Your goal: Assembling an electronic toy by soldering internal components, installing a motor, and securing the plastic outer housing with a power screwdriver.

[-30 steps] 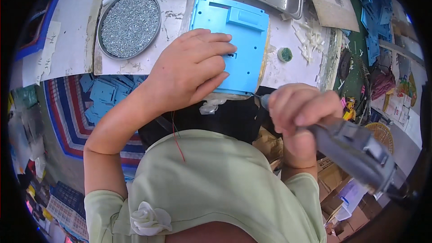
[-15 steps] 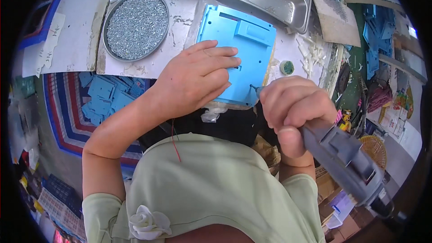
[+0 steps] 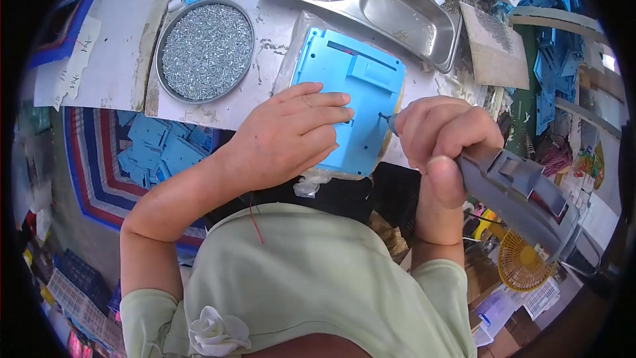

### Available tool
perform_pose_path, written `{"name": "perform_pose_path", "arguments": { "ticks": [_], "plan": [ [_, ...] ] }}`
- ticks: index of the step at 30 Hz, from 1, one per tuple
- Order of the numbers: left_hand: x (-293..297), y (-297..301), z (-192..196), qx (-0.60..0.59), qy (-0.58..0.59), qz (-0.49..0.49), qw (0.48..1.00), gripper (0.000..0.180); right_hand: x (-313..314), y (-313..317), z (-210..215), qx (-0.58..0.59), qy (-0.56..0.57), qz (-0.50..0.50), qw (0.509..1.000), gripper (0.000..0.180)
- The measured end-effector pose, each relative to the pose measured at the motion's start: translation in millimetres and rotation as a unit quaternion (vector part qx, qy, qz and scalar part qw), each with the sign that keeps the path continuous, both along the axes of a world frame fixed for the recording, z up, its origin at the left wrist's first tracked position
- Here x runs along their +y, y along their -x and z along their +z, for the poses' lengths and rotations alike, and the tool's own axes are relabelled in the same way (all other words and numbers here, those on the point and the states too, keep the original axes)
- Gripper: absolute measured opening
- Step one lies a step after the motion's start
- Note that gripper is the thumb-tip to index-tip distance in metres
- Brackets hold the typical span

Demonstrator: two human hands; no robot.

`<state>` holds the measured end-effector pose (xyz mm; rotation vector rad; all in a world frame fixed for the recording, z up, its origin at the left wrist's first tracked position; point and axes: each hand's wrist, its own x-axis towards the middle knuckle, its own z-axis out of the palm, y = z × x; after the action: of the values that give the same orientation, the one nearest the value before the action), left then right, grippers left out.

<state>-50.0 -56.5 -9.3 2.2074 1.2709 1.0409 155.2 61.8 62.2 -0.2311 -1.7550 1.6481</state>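
Observation:
A light blue plastic panel [image 3: 374, 96] lies on a padded, plastic-wrapped support at the table's near edge. My left hand [image 3: 291, 129] rests flat on its left part, fingers stretched out. In my right hand [image 3: 450, 134] is a dark grey electric screwdriver [image 3: 520, 192], its body slanting down to the right. Its tip is at a hole near the panel's right edge; whether a screw sits there is too small to tell.
A round metal dish [image 3: 207, 50] full of screws stands left of the panel. Beyond the panel sits a steel compartment tray [image 3: 397, 10]. Blue panels are heaped in a striped bag [image 3: 99, 159] at lower left. A yellow fan [image 3: 527, 260] stands at lower right.
The screwdriver tip has gone from the panel's near right corner to a hole farther up its right edge. The whole view has shifted slightly. My left hand stays on the panel.

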Motion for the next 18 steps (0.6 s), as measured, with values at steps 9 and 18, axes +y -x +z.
{"name": "perform_pose_path", "arguments": {
  "ticks": [9, 18],
  "plan": [
    [-4, 1, 2, 0.002, 0.023, 0.003, 1.000, 0.017, 58, 20, -16, 0.089, 0.003, -0.029, 0.996, 0.025],
    [-2, 1, -1, -0.001, 0.018, 0.014, 1.000, 0.015, 78, 21, -4, 0.010, 0.037, 0.021, 0.999, 0.025]
  ]
}}
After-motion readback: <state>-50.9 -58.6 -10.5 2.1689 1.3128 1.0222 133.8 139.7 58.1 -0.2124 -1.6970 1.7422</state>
